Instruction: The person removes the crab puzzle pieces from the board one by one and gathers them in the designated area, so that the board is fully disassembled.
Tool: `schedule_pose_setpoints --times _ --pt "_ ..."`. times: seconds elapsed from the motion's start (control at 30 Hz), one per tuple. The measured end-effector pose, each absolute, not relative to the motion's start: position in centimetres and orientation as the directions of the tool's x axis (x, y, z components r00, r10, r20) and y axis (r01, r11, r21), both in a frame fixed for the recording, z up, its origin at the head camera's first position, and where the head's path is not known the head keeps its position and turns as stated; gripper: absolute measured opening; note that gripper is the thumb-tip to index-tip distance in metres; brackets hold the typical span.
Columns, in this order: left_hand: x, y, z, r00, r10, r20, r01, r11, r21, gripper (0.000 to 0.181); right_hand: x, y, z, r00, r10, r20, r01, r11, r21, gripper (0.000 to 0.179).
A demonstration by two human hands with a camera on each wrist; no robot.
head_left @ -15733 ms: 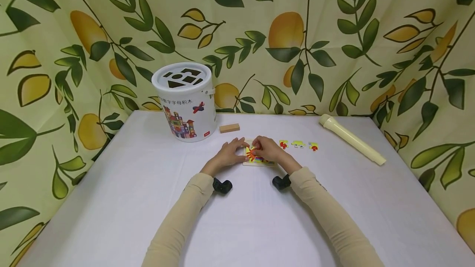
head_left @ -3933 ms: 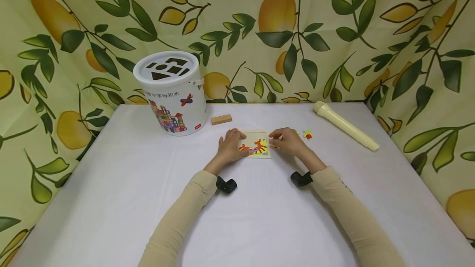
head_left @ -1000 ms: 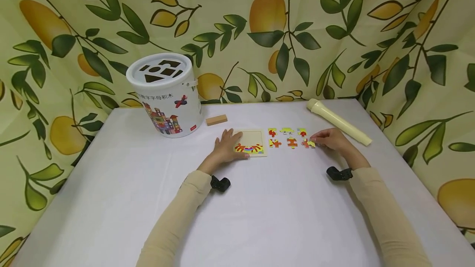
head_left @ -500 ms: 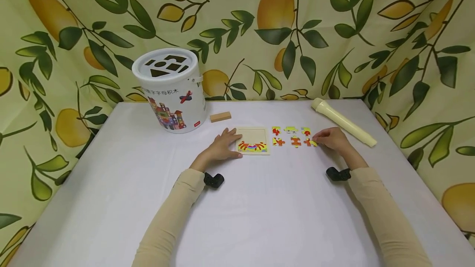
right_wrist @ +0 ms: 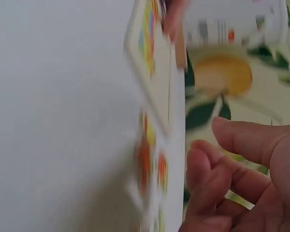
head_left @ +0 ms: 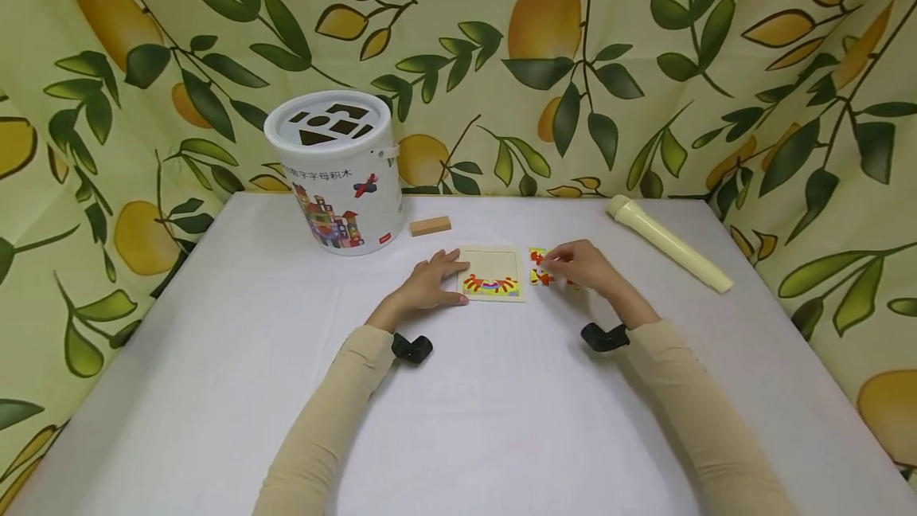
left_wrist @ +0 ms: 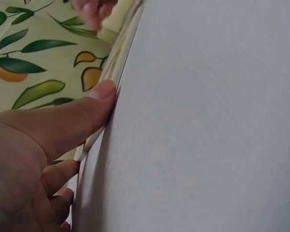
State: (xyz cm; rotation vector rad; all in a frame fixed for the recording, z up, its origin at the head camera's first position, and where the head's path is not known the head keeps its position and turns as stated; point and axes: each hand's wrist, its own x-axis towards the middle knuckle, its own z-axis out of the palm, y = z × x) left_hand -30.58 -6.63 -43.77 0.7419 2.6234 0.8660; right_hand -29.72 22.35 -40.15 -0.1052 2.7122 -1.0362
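Observation:
A square wooden puzzle board (head_left: pixel 494 261) lies in mid-table, with colourful jigsaw pieces (head_left: pixel 491 285) fitted along its near side. My left hand (head_left: pixel 426 282) rests at its left edge, thumb and fingers spread and touching the board. In the left wrist view, the thumb (left_wrist: pixel 82 113) lies against the board's side. Right of the board, my right hand (head_left: pixel 584 264) hovers over loose jigsaw pieces (head_left: pixel 537 277), hiding most of them. The right wrist view, blurred, shows its thumb (right_wrist: pixel 246 137) and fingers loosely bent, nothing visible between them, beside the loose pieces and board.
A white bucket (head_left: pixel 344 181) with shaped holes in its lid stands at the back left. Near it lies a small wooden block (head_left: pixel 431 226). A cream-coloured tube (head_left: pixel 669 244) lies at the back right. A patterned curtain (head_left: pixel 458 62) hangs behind the white table (head_left: pixel 458 420).
My right hand has let go of the rightmost piece in the nearer loose row and moved left over the pieces. The left hand has stayed at the board's left edge, its grip slightly shifted.

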Motion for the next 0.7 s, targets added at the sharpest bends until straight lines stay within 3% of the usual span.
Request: schedule_pose_setpoints --times 0.27,0.53,0.7 --pt "-30.5 -6.8 -44.1 -0.837 0.544 -0.064 0.385 0.666 0.639 0.055 -30.3 13.5 -41.7 -0.936 -0.335 -0.106 -0.179 0.714 -0.677 0.025" --pt "-30.2 -6.9 -44.3 -0.855 0.517 -0.051 0.373 0.679 0.633 0.061 -30.0 11.8 -43.3 -0.937 -0.349 -0.021 -0.25 0.71 -0.658 0.018" --pt "-30.4 -6.8 -44.1 -0.853 0.519 -0.042 0.378 0.673 0.635 0.061 -30.0 11.6 -43.1 -0.936 -0.347 -0.051 -0.236 0.73 -0.641 0.019"
